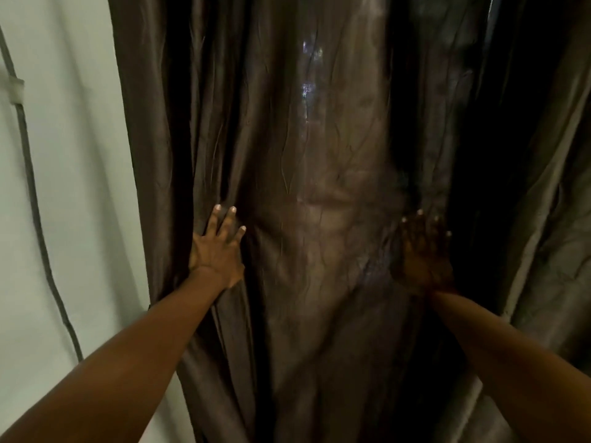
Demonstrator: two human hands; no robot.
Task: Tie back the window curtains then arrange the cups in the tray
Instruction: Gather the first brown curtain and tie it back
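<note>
A dark brown, shiny curtain [319, 155] hangs in folds across most of the view, with faint light showing through its middle. My left hand [217, 251] lies flat against the curtain's left folds, fingers spread. My right hand [423, 254] rests against the fabric on the right, in shadow, fingers spread and pointing up. Neither hand has fabric gathered in it. A second dark curtain panel [543, 187] hangs at the far right. No cups or tray are in view.
A pale wall [80, 187] fills the left side. A grey cable [35, 199] runs down it, held by a white clip [16, 91] near the top left.
</note>
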